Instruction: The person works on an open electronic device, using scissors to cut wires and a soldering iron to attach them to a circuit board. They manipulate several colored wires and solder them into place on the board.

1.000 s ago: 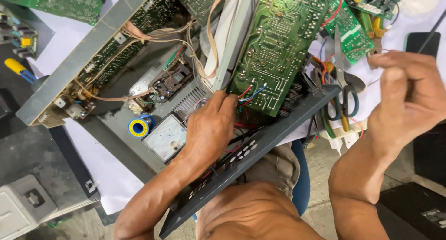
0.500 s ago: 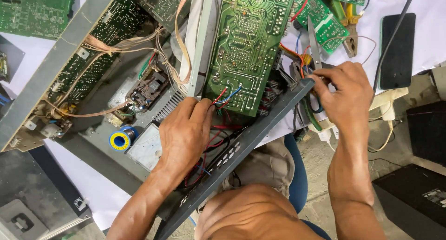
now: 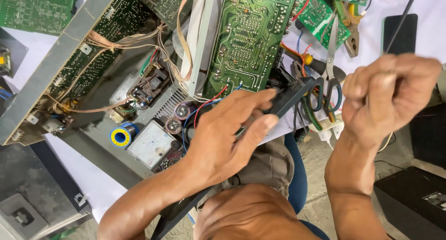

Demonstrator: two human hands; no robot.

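Left hand (image 3: 223,138) is lying at frame centre, fingers loosely open over the black front panel (image 3: 290,96) just below the green circuit board (image 3: 251,40), while the right hand (image 3: 388,96), blurred at right, is closing in a fist round something hidden, scissors (image 3: 327,77) sitting between them.

L hand (image 3: 223,138) open, R hand (image 3: 388,96) fisted

The circuit board (image 3: 251,40) is green with paler green traces and silver solder dots; a smaller green board (image 3: 320,15) lies toward the desk's far right. The solder spool (image 3: 120,137) is yellow and blue, the scissors (image 3: 329,77) black-handled, the desk (image 3: 432,22) white, wires (image 3: 209,105) red and blue
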